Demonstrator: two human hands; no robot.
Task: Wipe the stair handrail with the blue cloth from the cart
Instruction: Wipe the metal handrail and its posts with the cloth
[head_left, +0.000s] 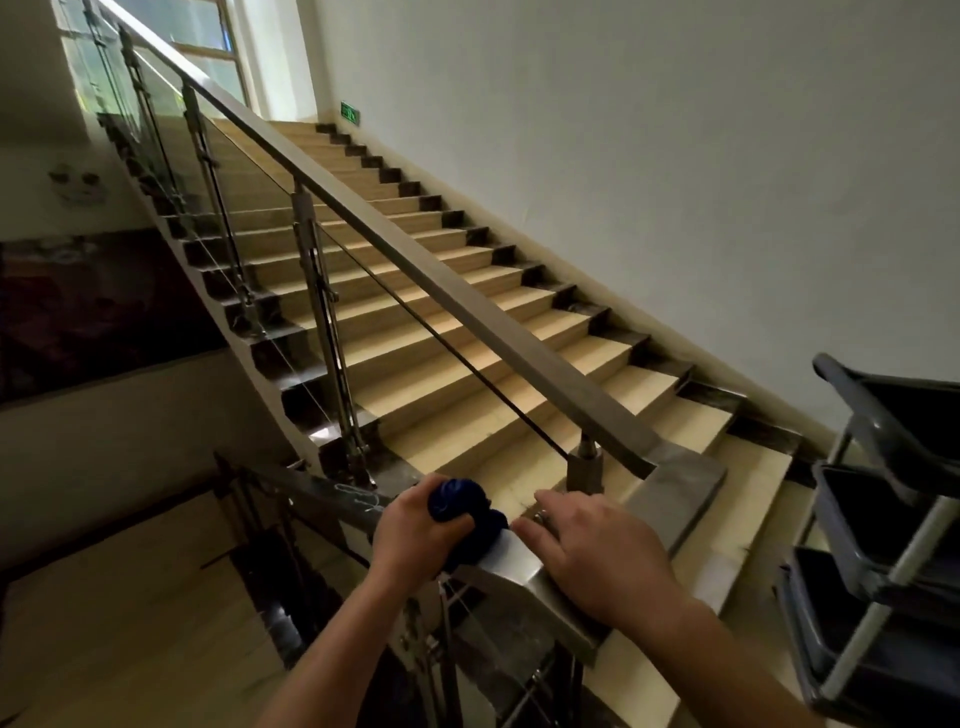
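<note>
A flat metal handrail (415, 260) climbs from the landing corner toward the upper left, above glass panels and steel posts. My left hand (415, 530) grips a bunched dark blue cloth (460, 501) and holds it against the low, level stretch of the rail. My right hand (597, 551) lies flat on the same rail just right of the cloth, fingers spread toward it. Part of the cloth is hidden under my left fingers.
A grey cart (883, 545) with stacked tubs stands at the right edge on the landing. Tan stairs (467, 322) rise along the white wall (675, 156). Left of the rail the stairwell drops to a lower floor (104, 597).
</note>
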